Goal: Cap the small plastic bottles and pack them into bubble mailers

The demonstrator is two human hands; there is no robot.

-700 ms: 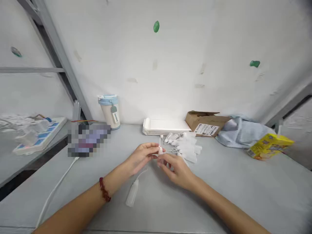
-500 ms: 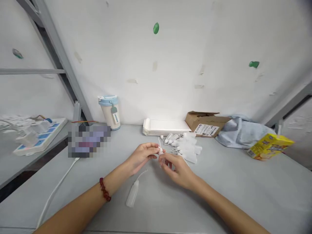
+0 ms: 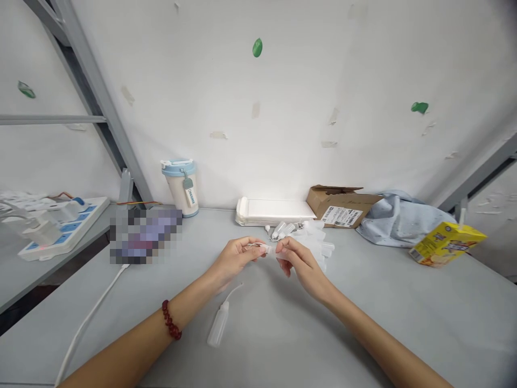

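My left hand (image 3: 237,255) and my right hand (image 3: 298,260) meet above the middle of the grey table (image 3: 383,312). Between their fingertips they pinch one small translucent squeeze bottle (image 3: 269,249), lying sideways; the left fingers grip one end, the right fingers the other. Which end carries the nozzle is too small to tell. A red bead bracelet (image 3: 170,320) circles my left wrist. Just behind my right hand lies a pile of similar small bottles and caps (image 3: 307,237). One finished-looking bottle with a long thin nozzle (image 3: 218,323) lies on the table near my left forearm.
Against the wall stand a blue-lidded cup (image 3: 180,186), a stack of white trays (image 3: 274,210), a cardboard box (image 3: 341,206), a bundled blue cloth (image 3: 398,221) and a yellow drink carton (image 3: 446,243). A white cable (image 3: 91,318) runs at the left; a power strip (image 3: 60,226) lies on the neighbouring shelf.
My right hand has risen from below the bottle to grip its right end. The bottle has turned from upright to lying sideways between both hands.
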